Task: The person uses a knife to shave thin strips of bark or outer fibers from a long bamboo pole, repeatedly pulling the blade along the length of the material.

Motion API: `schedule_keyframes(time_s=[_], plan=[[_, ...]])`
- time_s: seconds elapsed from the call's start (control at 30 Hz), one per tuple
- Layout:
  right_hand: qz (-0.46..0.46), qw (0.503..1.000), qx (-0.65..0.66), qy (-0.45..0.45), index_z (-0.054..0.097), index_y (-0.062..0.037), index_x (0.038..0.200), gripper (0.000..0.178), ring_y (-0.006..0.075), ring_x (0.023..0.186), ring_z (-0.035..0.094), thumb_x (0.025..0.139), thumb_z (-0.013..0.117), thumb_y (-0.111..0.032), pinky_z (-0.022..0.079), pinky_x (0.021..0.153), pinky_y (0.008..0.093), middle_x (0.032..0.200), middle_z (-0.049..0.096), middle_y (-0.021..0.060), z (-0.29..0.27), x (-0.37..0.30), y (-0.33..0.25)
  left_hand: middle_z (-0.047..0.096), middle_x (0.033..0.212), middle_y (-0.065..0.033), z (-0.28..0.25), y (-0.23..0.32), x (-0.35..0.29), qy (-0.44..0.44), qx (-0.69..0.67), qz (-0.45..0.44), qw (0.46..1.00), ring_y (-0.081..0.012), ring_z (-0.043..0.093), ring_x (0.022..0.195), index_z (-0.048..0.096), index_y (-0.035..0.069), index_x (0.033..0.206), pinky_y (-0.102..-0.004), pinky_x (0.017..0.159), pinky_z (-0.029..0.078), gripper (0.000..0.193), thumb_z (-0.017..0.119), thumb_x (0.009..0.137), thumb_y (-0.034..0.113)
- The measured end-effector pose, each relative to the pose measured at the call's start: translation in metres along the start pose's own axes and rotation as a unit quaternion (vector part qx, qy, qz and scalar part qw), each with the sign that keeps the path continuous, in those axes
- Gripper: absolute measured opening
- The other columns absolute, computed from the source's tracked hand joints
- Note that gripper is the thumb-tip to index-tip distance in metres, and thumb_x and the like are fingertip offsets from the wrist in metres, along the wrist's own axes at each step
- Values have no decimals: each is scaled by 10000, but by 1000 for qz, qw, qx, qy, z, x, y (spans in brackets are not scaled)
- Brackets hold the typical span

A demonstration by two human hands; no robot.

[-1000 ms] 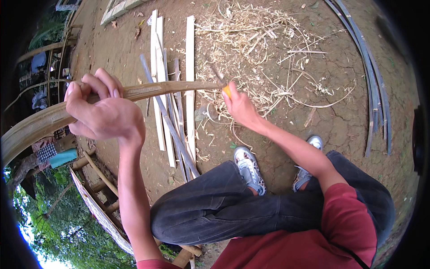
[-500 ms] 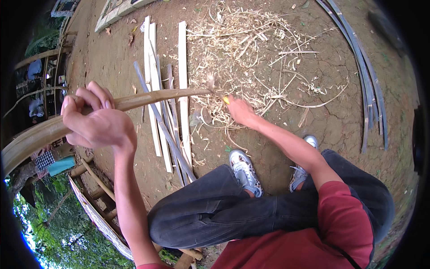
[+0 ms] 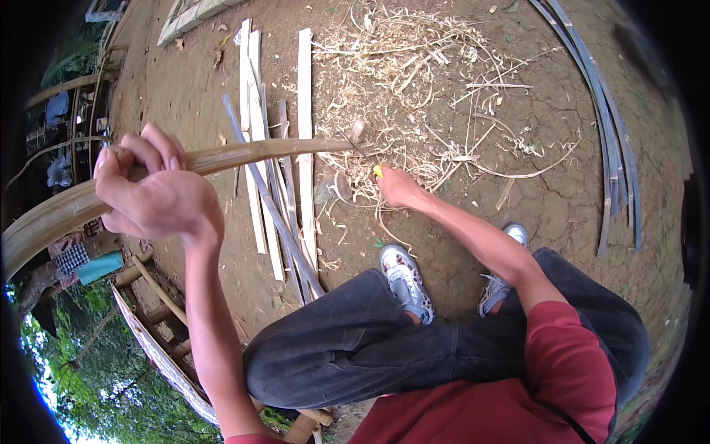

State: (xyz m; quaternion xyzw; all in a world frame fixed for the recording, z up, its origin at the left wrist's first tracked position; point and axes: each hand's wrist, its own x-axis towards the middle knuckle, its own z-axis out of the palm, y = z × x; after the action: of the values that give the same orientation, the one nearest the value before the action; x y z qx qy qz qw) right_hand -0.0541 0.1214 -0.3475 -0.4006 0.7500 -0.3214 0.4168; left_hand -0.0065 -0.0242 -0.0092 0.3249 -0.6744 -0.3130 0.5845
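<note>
My left hand [image 3: 159, 189] is wrapped round a long tan bamboo strip [image 3: 251, 154]. Wide at the left edge of the view, the strip narrows toward its far end, above the shavings. In my right hand [image 3: 401, 187] is a knife [image 3: 378, 172] with a yellow handle, mostly covered by my fingers. Its thin blade lies at the tapered end of the strip, and a small pale curl shows beside it. Whether the blade is cutting into the bamboo I cannot tell.
Curled shavings [image 3: 403, 66] cover the dirt ahead. Pale wooden strips [image 3: 305, 96] and a grey strip [image 3: 270, 196] lie left of them. Long dark strips [image 3: 608, 140] curve along the right. My shoes [image 3: 406, 285] rest nearby; a bamboo structure [image 3: 159, 318] stands at left.
My left hand and the bamboo strip have shifted slightly left and upward in the view. My right hand, still on the knife, sits a little farther right and lower.
</note>
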Motion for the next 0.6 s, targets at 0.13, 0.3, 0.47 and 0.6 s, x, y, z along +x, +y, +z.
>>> schedule_keyframes(time_s=[0.13,0.3,0.47,0.6], plan=[[67,991,79,-81,475,58,1081,275,245,502,572,991,412,-194,465,462,410,615,570,143,-23,-4,-34,203,554,-22,-19,-1,1,-19,-25,-1,1000,-138,247,472,190,136,622,-250,426,207,323,346,879,252],[-57,992,93,58,427,71,1058,238,198,443,525,996,408,-158,389,344,325,604,561,124,-45,-4,-59,196,551,-15,-11,-3,3,1,-14,-8,1000,-131,230,462,178,144,615,-244,420,194,321,366,861,231],[37,997,-68,-15,433,124,1105,273,189,379,502,978,404,-116,368,289,300,574,555,85,14,9,6,187,533,-12,-10,0,0,-8,-23,-2,1000,-119,207,444,180,148,614,-245,404,175,333,357,876,252],[5,999,25,-27,446,148,1088,294,229,416,546,972,406,-119,421,332,323,614,584,132,-5,-11,-35,182,535,-6,-22,2,-5,-36,-23,8,999,-113,207,446,173,146,623,-240,405,173,337,340,891,262]])
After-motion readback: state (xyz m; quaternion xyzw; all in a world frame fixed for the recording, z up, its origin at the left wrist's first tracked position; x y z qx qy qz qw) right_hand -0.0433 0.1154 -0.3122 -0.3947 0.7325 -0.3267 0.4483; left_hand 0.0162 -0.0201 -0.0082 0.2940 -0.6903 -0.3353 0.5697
